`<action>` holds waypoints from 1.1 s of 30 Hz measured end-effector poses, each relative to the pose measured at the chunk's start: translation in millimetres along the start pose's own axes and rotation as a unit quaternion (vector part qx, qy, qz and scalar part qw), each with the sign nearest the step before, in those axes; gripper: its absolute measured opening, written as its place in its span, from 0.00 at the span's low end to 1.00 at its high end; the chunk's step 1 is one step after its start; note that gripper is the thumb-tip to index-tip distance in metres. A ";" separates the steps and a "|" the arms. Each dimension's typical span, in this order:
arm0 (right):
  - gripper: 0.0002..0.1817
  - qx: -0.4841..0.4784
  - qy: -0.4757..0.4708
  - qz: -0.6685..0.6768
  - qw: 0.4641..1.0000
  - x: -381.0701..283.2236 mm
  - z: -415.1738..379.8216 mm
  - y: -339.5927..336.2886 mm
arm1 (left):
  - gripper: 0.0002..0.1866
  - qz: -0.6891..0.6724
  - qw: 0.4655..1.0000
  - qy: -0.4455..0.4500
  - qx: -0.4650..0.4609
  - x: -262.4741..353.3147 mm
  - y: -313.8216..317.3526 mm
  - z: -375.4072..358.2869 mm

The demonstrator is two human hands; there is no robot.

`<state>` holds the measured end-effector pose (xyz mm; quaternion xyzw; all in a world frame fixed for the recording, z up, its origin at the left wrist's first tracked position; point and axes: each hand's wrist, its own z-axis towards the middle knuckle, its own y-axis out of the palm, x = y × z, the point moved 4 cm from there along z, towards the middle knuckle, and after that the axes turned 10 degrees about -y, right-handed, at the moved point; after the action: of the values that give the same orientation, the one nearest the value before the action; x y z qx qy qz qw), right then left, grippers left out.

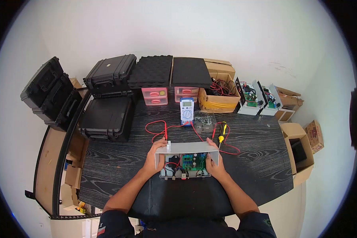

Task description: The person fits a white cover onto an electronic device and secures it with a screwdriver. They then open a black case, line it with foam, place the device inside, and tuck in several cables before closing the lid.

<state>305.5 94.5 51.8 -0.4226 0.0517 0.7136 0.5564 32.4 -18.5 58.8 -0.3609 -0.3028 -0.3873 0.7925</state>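
A metal enclosure (186, 148) with its open side toward me is at the table's front edge. Inside it are a green circuit board (194, 162), wires and dark parts. My left hand (151, 159) grips the enclosure's left side, and my right hand (215, 162) grips its right side. Beyond the enclosure stands a blue and white multimeter (187, 111) with red leads lying on the table. A yellow and black screwdriver (222, 132) is just beyond my right hand. Small parts lie in a clear tray (205, 121) beside the multimeter.
Black cases (106, 115) are stacked at the left. Pink drawer boxes (155, 96) under black foam, a cardboard box of cables (219, 95) and two opened units with circuit boards (250, 96) line the table's back. An open carton (299, 150) is at the right.
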 end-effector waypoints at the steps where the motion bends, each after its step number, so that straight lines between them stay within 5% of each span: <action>1: 0.29 0.000 -0.008 0.005 1.000 -0.4 -0.1 -0.3 | 0.24 0.008 1.000 -0.001 -0.008 -0.3 -0.6 -0.8; 6: 0.26 -0.008 -0.016 0.008 1.000 3.7 -1.7 -1.7 | 0.33 0.052 0.996 0.032 -0.063 -8.6 -7.1 1.4; 17: 0.25 -0.038 0.002 -0.015 0.999 21.4 -7.8 4.0 | 0.46 0.145 0.956 -0.186 -0.177 1.6 -18.7 6.5; 21: 0.30 -0.050 -0.009 -0.008 0.999 22.1 -7.6 5.9 | 0.49 0.120 0.942 -0.219 -0.226 5.3 -28.2 8.7; 27: 0.41 -0.088 0.006 0.022 0.996 19.3 -5.6 2.5 | 0.68 -0.140 0.886 -0.272 -0.348 -14.4 -42.6 -0.8; 33: 0.54 -0.188 0.073 0.036 0.979 12.9 1.6 -11.3 | 0.79 0.000 0.898 -0.229 -0.376 -0.4 -45.4 1.5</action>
<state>313.8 109.2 48.8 -0.5685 -0.0271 0.6975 0.4355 -5.9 -37.1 74.7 -0.7109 -0.3077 -0.3789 0.5063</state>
